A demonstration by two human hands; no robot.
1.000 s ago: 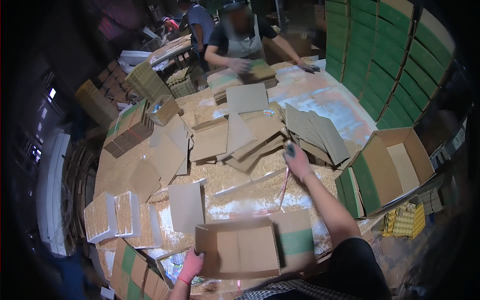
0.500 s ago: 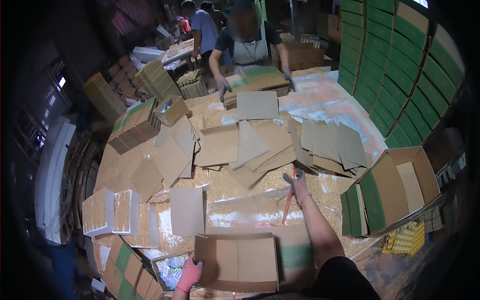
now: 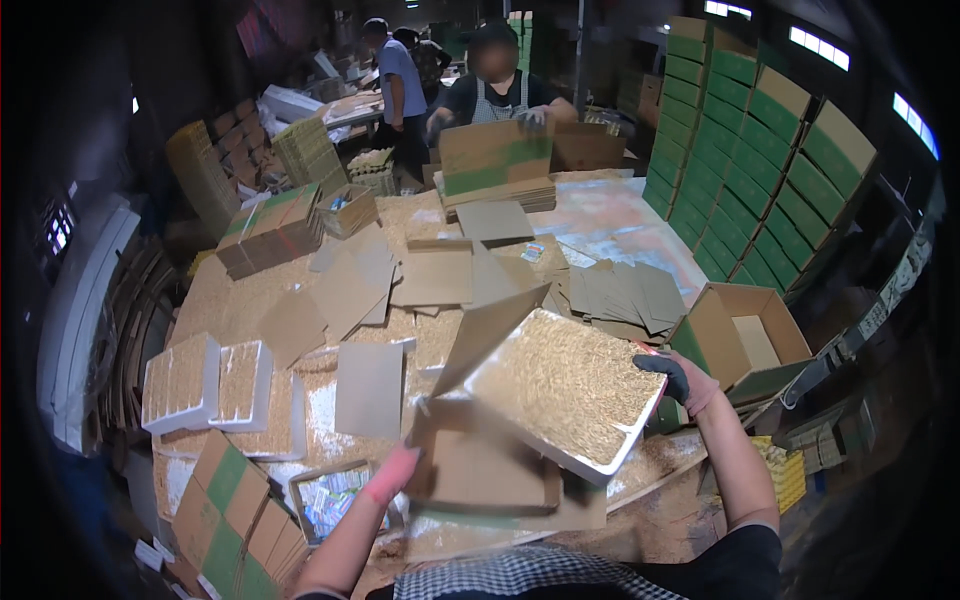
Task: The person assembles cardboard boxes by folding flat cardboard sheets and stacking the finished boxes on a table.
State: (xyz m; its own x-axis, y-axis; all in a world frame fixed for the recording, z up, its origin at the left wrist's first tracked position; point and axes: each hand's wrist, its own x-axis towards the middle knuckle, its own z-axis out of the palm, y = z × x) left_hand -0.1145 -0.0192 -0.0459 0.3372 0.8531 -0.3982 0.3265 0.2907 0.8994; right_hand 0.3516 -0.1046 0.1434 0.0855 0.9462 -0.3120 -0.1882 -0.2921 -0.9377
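My right hand (image 3: 680, 380), in a pink glove with dark fingertips, grips the right edge of a shallow white tray (image 3: 570, 390). A tan, bran-like loose material fills the tray, which tilts above a cardboard box (image 3: 490, 490). A bit of red shows beside that hand's fingers. My left hand (image 3: 393, 472), in a pink glove smeared by motion, is closed on the left wall of the open box. Against the tray's upper left edge leans a flat cardboard sheet (image 3: 490, 338); what holds it up is hidden.
Loose cardboard sheets (image 3: 345, 290) cover the table's middle. White filled blocks (image 3: 180, 385) lie at left, near a box of colourful packets (image 3: 335, 500). An open carton (image 3: 750, 335) stands at right, below stacked green cartons (image 3: 745, 150). Across the table, a co-worker (image 3: 495, 90) handles flattened cartons.
My right hand has gone from a red strip on the table to the tray, now raised over the box. The co-worker has tilted up a flattened carton. The view has shifted.
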